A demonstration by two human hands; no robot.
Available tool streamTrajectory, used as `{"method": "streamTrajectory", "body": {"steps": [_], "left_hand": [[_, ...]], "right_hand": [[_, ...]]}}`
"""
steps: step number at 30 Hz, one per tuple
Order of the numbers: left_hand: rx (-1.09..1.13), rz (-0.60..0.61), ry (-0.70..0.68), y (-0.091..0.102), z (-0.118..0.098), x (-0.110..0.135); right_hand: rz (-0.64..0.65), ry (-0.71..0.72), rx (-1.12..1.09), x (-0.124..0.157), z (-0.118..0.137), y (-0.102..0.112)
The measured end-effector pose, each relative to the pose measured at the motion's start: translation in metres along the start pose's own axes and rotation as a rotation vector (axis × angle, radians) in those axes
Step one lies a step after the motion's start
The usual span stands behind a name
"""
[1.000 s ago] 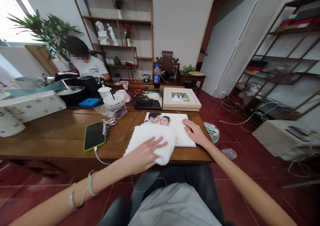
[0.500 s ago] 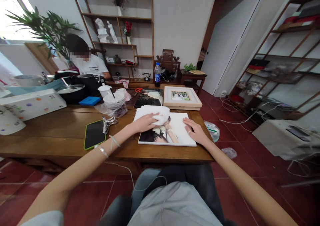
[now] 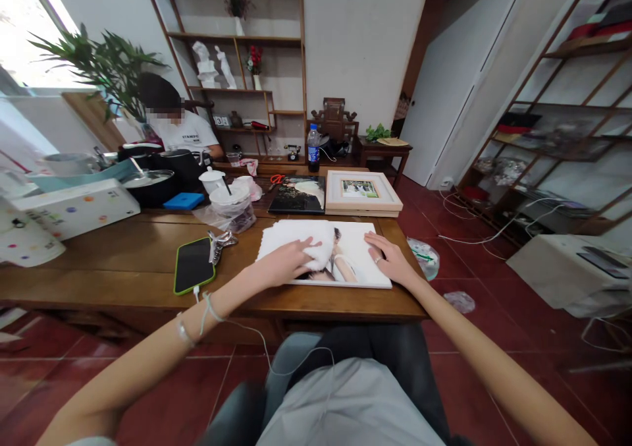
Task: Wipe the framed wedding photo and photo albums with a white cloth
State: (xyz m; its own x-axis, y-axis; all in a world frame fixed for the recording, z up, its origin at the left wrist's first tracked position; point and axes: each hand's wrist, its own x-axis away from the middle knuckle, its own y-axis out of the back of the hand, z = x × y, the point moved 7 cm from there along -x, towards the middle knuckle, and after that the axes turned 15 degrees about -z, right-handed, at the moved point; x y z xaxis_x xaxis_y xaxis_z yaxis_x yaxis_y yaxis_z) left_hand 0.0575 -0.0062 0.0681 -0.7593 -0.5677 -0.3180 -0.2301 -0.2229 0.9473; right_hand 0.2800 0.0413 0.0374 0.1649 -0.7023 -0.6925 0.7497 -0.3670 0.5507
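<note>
A white-edged photo panel (image 3: 363,261) lies flat near the table's front edge, its picture partly covered. Over its left part is a fluffy white cloth (image 3: 281,232), held under my left hand (image 3: 291,258) with the fingers bent over it and pressing down. My right hand (image 3: 389,260), a ring on one finger, rests open on the panel's right edge with its fingers stretched out. Behind the panel are a dark picture board (image 3: 296,195) and a pale wooden picture frame (image 3: 390,203).
Left of the panel are a phone (image 3: 194,266) on a charging cable, a bagged cup (image 3: 228,205) and a blue box (image 3: 184,200). A bottle (image 3: 313,148) stands behind the frame. Across the table sits another person (image 3: 185,130). Plastic bags (image 3: 424,258) lie off the table's right side.
My left hand has slid the cloth down and to the left, so it hides more of the picture's lower left. The right hand stays on the panel's edge. The view has shifted slightly.
</note>
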Motion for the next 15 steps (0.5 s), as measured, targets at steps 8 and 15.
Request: {"method": "streamTrajectory", "body": {"steps": [8, 15], "left_hand": [[0.141, 0.081, -0.027, 0.032, -0.067, 0.038], [0.208, 0.052, 0.026, 0.017, -0.016, 0.015]], "right_hand": [[0.009, -0.006, 0.014, -0.002, 0.005, 0.002], [0.005, -0.014, 0.001, -0.002, 0.004, 0.002]]}}
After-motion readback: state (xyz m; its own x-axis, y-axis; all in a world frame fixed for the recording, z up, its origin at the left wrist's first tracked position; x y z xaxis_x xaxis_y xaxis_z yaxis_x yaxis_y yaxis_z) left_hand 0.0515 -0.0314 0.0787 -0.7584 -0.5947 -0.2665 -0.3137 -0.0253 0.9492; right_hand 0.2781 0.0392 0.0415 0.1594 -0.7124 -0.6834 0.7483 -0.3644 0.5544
